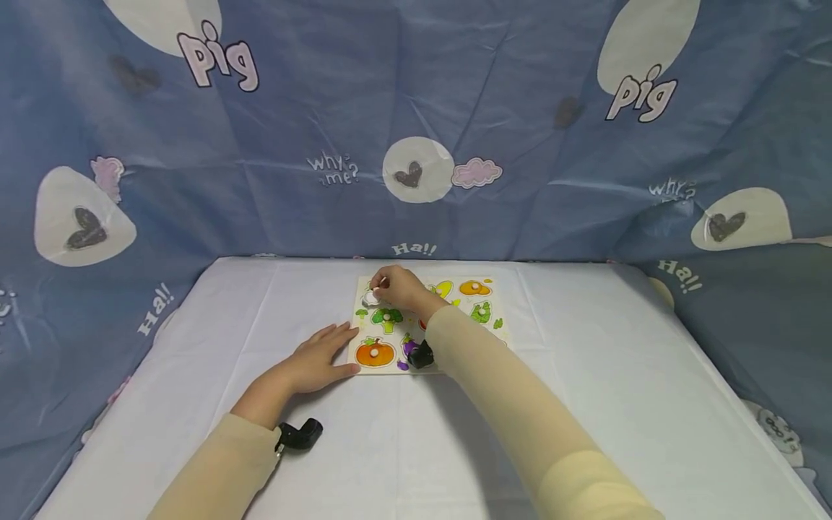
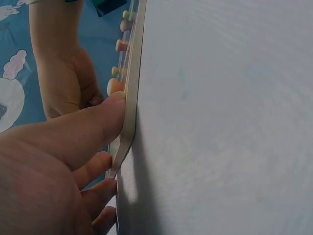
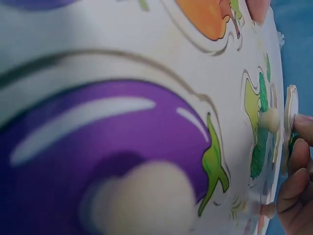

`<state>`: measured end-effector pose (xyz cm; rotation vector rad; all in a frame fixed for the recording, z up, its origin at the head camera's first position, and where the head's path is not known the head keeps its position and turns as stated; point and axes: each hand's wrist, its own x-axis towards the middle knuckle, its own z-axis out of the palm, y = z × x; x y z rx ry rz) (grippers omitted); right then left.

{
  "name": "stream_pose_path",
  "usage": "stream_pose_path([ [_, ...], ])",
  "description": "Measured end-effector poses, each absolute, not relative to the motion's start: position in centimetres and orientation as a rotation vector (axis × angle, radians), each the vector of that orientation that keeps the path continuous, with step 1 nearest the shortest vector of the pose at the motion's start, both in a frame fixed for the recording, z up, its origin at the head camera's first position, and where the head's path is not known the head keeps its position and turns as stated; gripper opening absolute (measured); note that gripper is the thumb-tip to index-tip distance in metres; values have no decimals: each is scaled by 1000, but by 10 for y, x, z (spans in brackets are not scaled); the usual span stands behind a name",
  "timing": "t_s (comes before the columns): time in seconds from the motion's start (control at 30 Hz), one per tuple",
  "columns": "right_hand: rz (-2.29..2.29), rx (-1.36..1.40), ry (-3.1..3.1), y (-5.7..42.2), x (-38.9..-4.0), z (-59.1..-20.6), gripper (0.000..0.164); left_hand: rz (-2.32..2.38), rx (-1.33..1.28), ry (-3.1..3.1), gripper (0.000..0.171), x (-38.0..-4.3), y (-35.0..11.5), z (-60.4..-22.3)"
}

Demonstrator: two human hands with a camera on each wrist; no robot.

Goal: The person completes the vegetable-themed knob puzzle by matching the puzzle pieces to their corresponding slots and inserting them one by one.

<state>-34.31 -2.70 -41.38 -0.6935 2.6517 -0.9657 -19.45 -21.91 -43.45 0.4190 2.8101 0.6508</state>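
A wooden vegetable puzzle board (image 1: 429, 371) with knobbed pieces lies on the white table. At its left edge rests my left hand (image 1: 318, 360), fingers fairly straight and spread; in the left wrist view the thumb (image 2: 116, 110) touches the board's side near a corner. My right hand (image 1: 401, 289) reaches across and pinches a pale puzzle piece (image 1: 370, 298) over the board's far left corner. From the right wrist, that piece (image 3: 289, 115) appears edge-on, standing off the board, its picture mostly hidden. Nearby are the broccoli piece (image 1: 387, 318), the pumpkin piece (image 1: 375, 354) and the eggplant piece (image 3: 112, 127).
Farther right on the board sit other vegetable pieces, including an orange one (image 1: 475, 288) and a green one (image 1: 481, 312). Blue printed cloth (image 1: 416, 87) hangs behind the table (image 1: 585, 404). Black wrist cameras, such as the left one (image 1: 302, 435), jut from both wrists.
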Motion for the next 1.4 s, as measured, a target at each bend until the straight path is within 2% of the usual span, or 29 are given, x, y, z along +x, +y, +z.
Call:
stream_pose_path([
  [0.23, -1019, -664, 2653, -36, -343, -417, 5, 651, 419, 2811, 77, -193, -220, -433],
  [1.4, -881, -553, 2711, -41, -342, -421, 13, 651, 424, 2807, 77, -194, -217, -432],
])
